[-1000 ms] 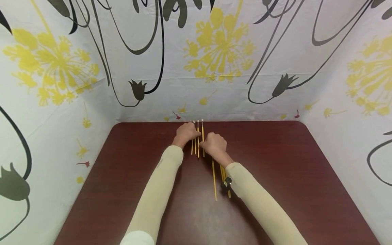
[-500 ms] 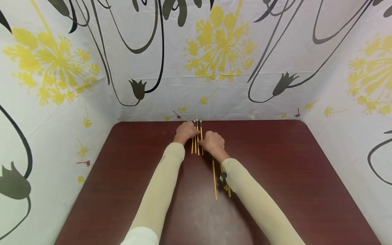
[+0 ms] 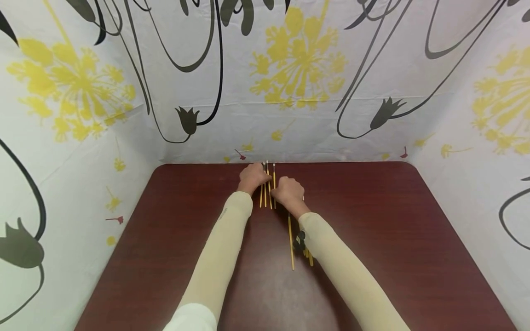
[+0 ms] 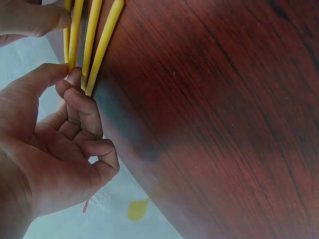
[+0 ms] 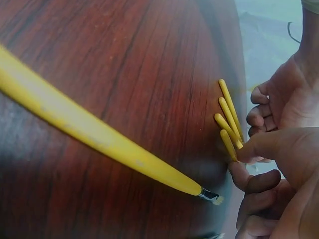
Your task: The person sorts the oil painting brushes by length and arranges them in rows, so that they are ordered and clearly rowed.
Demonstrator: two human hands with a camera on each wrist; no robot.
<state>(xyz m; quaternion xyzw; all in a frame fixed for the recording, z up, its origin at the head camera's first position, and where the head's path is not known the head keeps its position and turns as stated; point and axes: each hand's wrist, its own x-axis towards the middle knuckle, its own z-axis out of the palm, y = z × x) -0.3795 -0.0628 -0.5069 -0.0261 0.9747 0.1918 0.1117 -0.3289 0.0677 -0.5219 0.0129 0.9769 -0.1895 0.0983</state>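
Several thin yellow paintbrushes lie side by side near the table's far edge, bristles pointing away. My left hand is at the left of this row. In the left wrist view its thumb and forefinger pinch one brush near the bristle end, which the fingers hide. My right hand is on the row's right side. In the right wrist view its thumb and forefinger pinch the nearest brush of the row. Closer to me, under the right wrist, lies a separate brush.
More yellow brushes lie partly hidden beneath the right forearm. The dark red wooden table ends at a white patterned cloth that rises behind it and along both sides.
The right forearm has shifted slightly left. One brush between the hands now slants a little more, its handle end turned to the right. The left hand has hardly moved.
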